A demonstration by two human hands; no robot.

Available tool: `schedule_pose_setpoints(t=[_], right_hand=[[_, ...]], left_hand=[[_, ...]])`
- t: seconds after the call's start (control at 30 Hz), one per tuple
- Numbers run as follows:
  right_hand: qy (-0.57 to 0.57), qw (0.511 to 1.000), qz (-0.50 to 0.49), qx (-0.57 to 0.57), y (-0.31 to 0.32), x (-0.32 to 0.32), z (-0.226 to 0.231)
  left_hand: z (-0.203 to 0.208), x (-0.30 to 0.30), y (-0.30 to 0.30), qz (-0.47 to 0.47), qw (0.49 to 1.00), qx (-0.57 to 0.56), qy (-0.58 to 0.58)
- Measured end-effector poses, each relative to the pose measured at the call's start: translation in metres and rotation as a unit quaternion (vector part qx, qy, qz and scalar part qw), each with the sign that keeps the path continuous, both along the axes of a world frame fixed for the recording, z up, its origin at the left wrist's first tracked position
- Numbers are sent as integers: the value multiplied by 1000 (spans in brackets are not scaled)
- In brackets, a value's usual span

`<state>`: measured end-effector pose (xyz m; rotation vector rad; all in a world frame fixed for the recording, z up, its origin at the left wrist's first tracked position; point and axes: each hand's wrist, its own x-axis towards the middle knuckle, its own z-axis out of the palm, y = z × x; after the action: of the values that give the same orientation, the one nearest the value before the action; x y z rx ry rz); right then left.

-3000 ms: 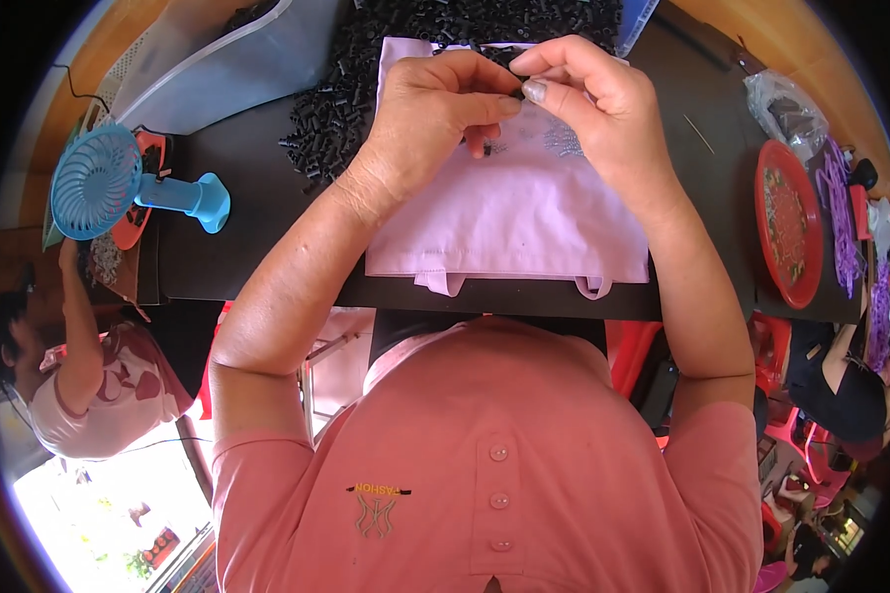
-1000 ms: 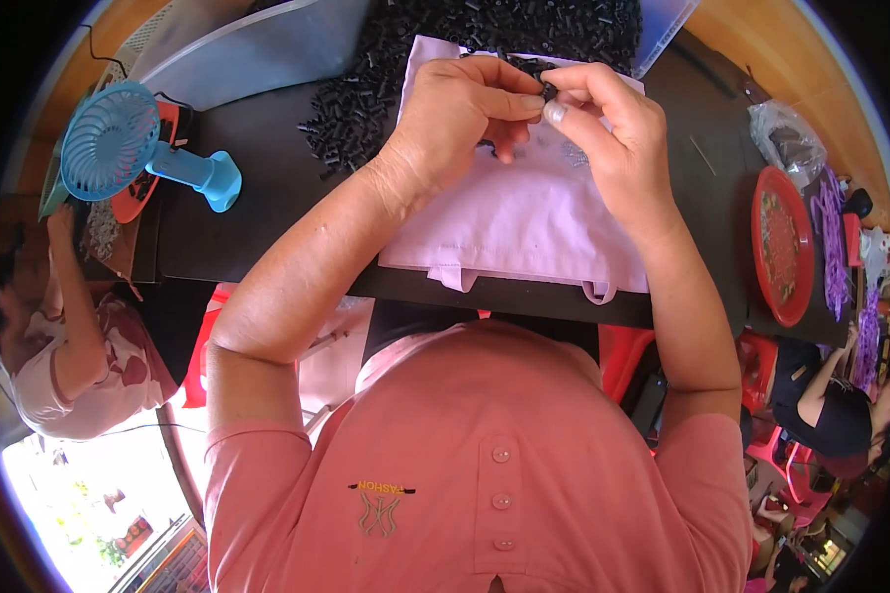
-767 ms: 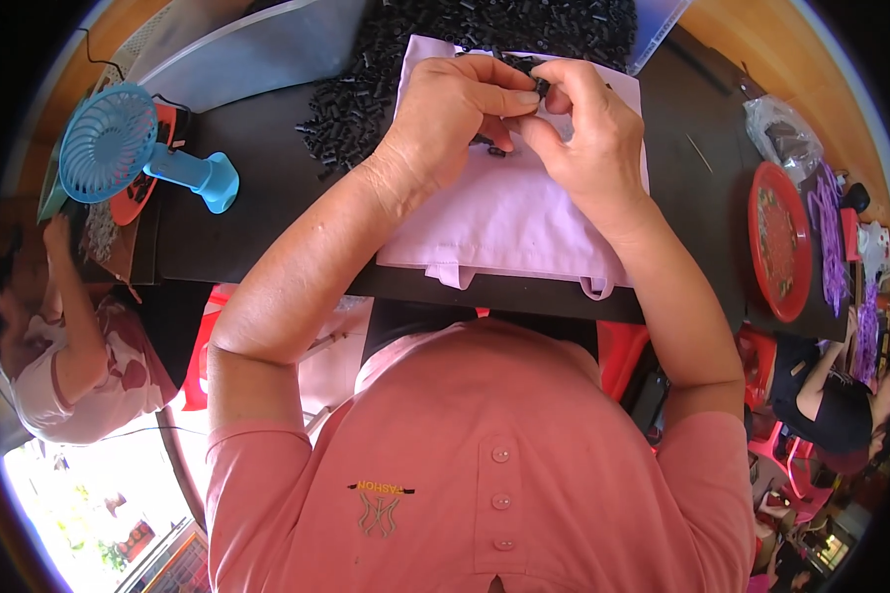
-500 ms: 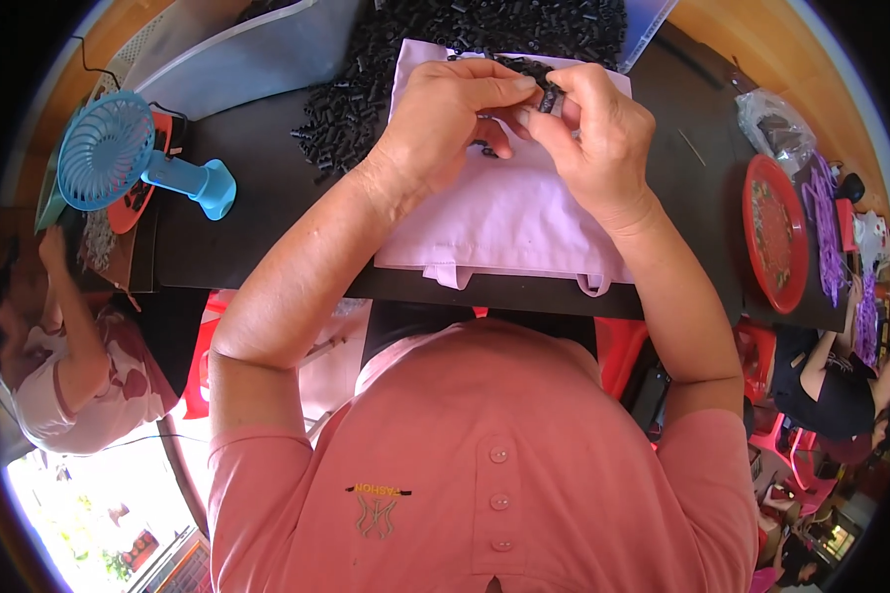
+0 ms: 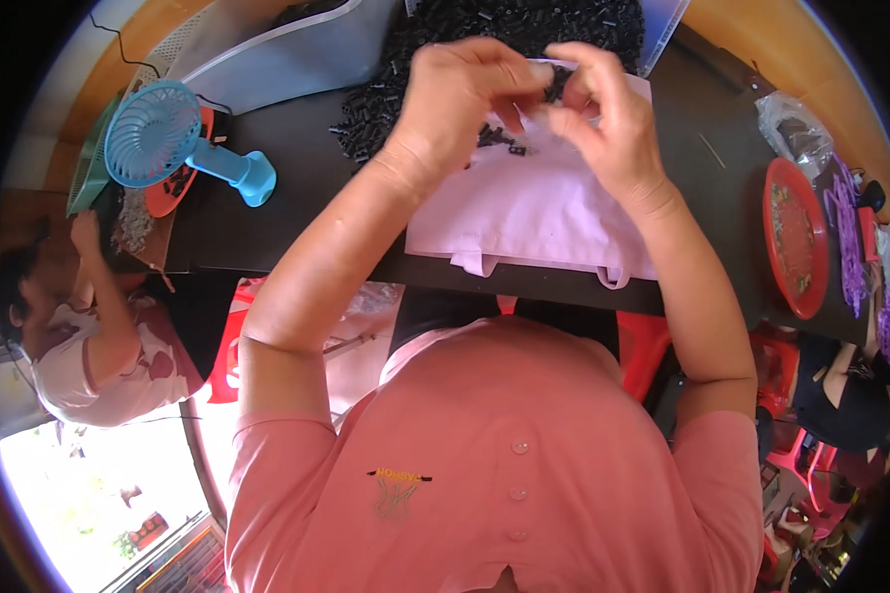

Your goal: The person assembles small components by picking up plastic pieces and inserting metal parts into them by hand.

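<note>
Both my hands are raised over a pale pink cloth bag [image 5: 524, 222] that lies on the dark table. My left hand [image 5: 455, 94] has its thumb and fingers closed together at the tips; what they hold, if anything, I cannot make out. My right hand [image 5: 613, 124] is just beside it, index finger and thumb spread apart. Dark bits show in the gap between its fingers, but they are not clearly held. A few small black plastic pieces [image 5: 516, 150] rest on the bag below my left fingers. Behind the hands spreads a large heap of small black tube-like pieces [image 5: 524, 20].
A translucent bin [image 5: 297, 64] stands at the back left, beside a blue fan [image 5: 153, 133]. To the right are a red tray [image 5: 796, 237], a clear plastic bag [image 5: 796, 128] and purple strands [image 5: 845, 237]. Other people sit at both sides, one at the left [image 5: 109, 346].
My right finger and thumb have spread apart from the small black piece both hands were pinching. The whole view has shifted, so most things appear farther right.
</note>
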<state>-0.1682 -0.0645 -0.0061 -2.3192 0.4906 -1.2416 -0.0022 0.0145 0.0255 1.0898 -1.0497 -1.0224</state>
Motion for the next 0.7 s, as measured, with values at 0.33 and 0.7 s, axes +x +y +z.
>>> schedule_pose_setpoints(t=[0.33, 0.7], right_hand=[[-99, 989, -44, 104, -12, -15, 16], [131, 985, -104, 49, -23, -19, 3]], left_hand=[[105, 122, 2, 309, 784, -208, -496], [-33, 14, -14, 66, 779, -96, -617]])
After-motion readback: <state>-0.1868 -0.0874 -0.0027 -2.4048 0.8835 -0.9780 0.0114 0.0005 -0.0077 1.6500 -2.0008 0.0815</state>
